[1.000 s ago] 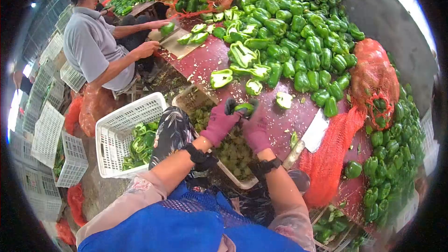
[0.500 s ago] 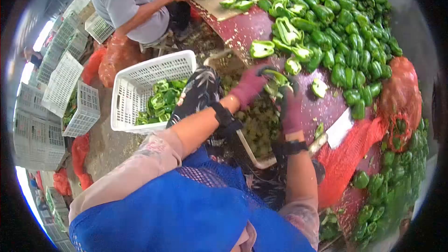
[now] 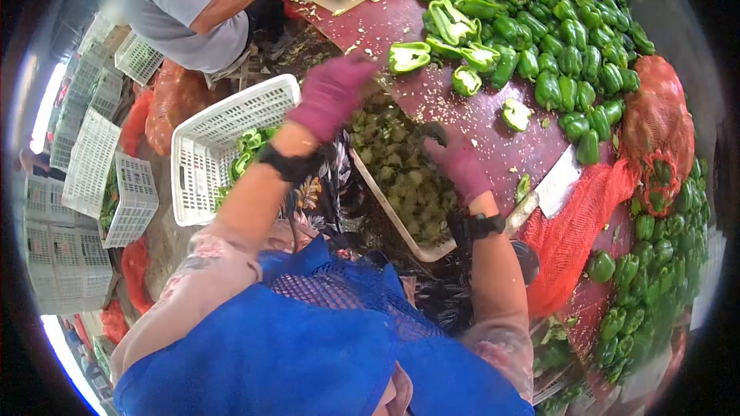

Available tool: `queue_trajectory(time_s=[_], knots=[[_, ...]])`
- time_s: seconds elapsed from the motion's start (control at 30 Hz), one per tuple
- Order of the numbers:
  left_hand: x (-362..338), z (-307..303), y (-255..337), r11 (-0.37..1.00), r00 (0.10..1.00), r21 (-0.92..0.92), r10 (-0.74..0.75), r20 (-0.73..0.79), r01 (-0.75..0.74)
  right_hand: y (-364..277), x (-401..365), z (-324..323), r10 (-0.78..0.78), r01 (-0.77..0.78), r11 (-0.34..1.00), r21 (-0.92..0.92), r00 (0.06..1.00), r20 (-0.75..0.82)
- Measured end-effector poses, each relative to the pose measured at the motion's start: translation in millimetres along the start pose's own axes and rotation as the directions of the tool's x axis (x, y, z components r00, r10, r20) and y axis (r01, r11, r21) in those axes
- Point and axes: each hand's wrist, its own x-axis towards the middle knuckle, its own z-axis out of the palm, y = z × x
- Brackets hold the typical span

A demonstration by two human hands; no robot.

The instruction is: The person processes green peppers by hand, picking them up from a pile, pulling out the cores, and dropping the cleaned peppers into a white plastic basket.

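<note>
Your gloved hands have parted. A second ago they met around a green pepper at the near edge of the table, and half a second ago both still had it, pale inside showing; now it no longer shows between them. Your left hand (image 3: 335,98), motion-blurred, has swung away to the left, well apart from your right hand (image 3: 456,163). Your left forearm (image 3: 250,204) now crosses the white crate (image 3: 223,125), hiding many of the cut peppers (image 3: 247,143) inside. More of the pepper trimmings (image 3: 408,192) show between your hands.
</note>
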Motion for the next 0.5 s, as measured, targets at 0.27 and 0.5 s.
queue_trajectory(time_s=[0.27, 0.5], knots=[[-29.4, -37.7, -94.8, 0.829, 0.886, 0.519, -0.383, 0.262, 0.206, -1.5, 1.1, -13.6, -0.064, 0.069, 0.997, 0.024, 0.979, -0.193], [117.2, 102.3, -67.2, 1.000, 0.966, -0.014, -0.007, 0.257, 0.011, 21.9, 15.3, -2.4, -0.039, 0.030, 0.999, -0.037, 0.967, -0.254]])
